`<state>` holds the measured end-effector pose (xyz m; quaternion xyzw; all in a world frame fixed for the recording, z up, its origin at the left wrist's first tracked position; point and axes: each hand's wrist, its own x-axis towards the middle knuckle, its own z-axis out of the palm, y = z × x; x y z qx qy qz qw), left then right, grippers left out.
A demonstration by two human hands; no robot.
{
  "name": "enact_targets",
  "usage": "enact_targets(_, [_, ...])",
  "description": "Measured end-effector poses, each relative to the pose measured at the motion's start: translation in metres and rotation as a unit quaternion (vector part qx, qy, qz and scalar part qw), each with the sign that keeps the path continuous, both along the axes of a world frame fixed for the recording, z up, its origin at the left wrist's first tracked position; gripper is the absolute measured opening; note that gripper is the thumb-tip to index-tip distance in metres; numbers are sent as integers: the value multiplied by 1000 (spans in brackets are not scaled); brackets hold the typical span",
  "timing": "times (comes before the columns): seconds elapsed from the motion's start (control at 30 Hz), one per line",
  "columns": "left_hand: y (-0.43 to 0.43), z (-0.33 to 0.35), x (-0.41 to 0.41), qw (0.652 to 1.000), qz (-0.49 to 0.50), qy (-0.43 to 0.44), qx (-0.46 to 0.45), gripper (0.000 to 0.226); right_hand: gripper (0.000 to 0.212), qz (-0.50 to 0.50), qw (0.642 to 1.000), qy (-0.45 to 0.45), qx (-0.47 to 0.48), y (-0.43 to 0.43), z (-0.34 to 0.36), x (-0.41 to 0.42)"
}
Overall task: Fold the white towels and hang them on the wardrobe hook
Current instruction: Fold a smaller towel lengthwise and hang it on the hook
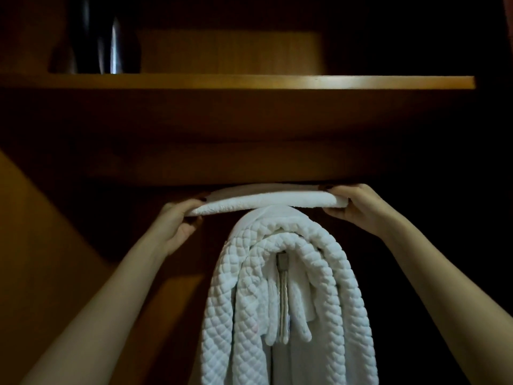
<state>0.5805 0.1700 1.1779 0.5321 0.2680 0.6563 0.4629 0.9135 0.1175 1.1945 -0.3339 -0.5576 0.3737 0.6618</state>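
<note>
The left hand grips the left end of a folded white towel, thumb on top and fingers curled beneath. The right hand pinches the right end the same way. The towel lies flat between them, just under the wooden shelf and touching the top of the quilted white towels draped below. A small metal fitting shows among their folds. Far up on the shelf, at the left, stands a dark glossy object too dim to identify.

No legible txt anywhere.
</note>
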Motion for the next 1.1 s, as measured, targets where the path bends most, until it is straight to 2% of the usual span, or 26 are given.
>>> enact_targets(0.17, [26,3,2,998,-25,-24,-46,13,28,-26,999,4,-22,24,-6,8])
enact_targets(0.27, [37,3,3,998,-19,-12,-51,26,31,-39,998,12,-38,31,-10,8])
enact_targets(0.37, [35,-10,-1,997,-16,12,-69,17,29,-83,992,-54,-73,36,-23,11])
enact_targets(0.43, [25,-21,-6,996,-19,62,-59,20,22,-114,979,-150,-83,32,-34,11])
enact_targets(0.53, [13,-28,-12,973,13,226,-48,14,9,-154,951,-263,-58,21,-37,6])
enact_targets(0.6, [11,-24,-9,952,59,301,-3,22,11,-176,940,-291,-4,18,-33,-1])
enact_targets(0.7, [1,-10,7,941,132,275,148,27,25,-172,952,-245,66,11,-31,-12])
enact_targets(0.73, [-3,-5,13,935,123,263,203,27,27,-162,956,-228,81,8,-32,-15])
enact_targets(0.8, [-11,4,24,907,94,305,276,28,27,-148,953,-246,99,3,-37,-18])
enact_targets(0.87, [-10,8,32,882,74,373,278,27,29,-142,941,-289,101,2,-40,-20])
enact_targets(0.93, [-5,7,35,897,36,367,245,23,30,-140,941,-292,92,3,-39,-19])
enact_targets(1.03, [2,-1,33,945,-35,274,177,25,31,-139,945,-288,67,5,-37,-12])
enact_targets(1.1, [6,-4,32,945,-43,280,162,27,29,-133,939,-312,56,8,-38,-8])
